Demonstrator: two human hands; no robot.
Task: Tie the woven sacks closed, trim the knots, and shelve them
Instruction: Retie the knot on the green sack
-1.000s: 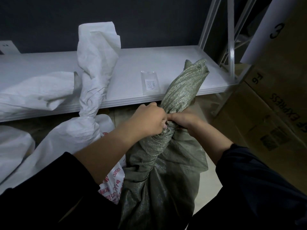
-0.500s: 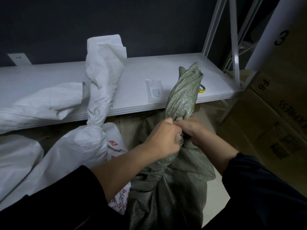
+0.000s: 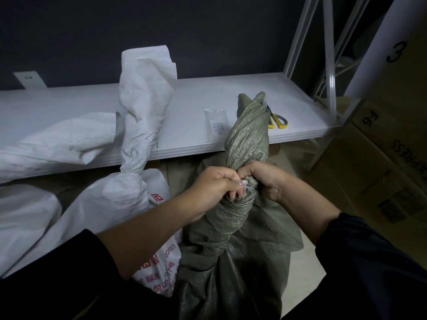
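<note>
- Green woven sack (image 3: 231,262) stands near, centre; its twisted neck (image 3: 248,135) rises upright from the fists, leaning slightly far-right.
- Left hand (image 3: 215,188) and right hand (image 3: 269,179) each grip the neck's base, fingers curled tight, knuckles meeting; a thin pale tie (image 3: 249,186) seems pinched between them, too small to confirm.
- Both hands lie equally close.
- Counted: one green sack, three white sacks (image 3: 115,199), one pair of scissors (image 3: 278,120) on the far shelf (image 3: 231,88).
</note>
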